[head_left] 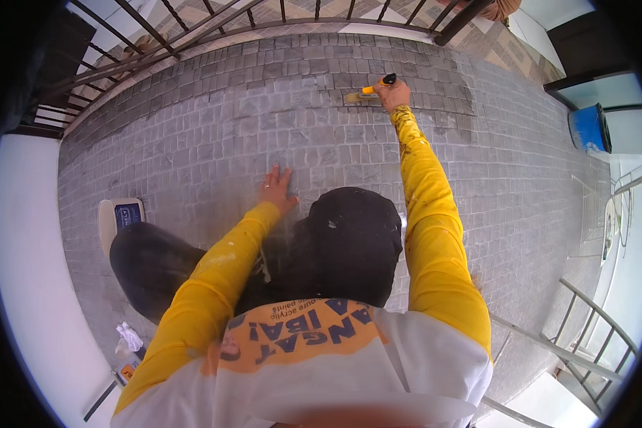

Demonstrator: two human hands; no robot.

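Paved floor seen from above, with both hands at work height; the paving (364, 135) consists of small, roughly squared blocks with an uneven, stone-like face and paler joints, set in rows that bow toward the rim of the view. The right hand (395, 96), at the end of an outstretched arm, is closed around the handle of a brush (368, 90); the brush lies over the far part of the paving, short of the railing, its handle smooth yellow with a black end, its flat, tan bristles pointing left; whether every bristle touches the blocks is too small to tell. Blocks around the brush are mostly dark grey; a paler, greyish-white patch lies to its left. The left hand (277, 191) rests palm down on the paving, fingers spread and gripping nothing visible, a ring on one finger; it lies just beyond the black, soft-clothed knees (353, 242). The sleeves (435, 207) are yellow fabric, creased and marked with dark stains near the right wrist. Beyond the paving runs a railing (285, 23) of dark bars, some twisted; at the right stands a round blue bucket (587, 130), nearer a ladder (598, 328) of grey metal tubing; at the left, a pale tub (107, 222) with a blue label, partly hidden by a leg, and a crumpled white cloth (129, 337).
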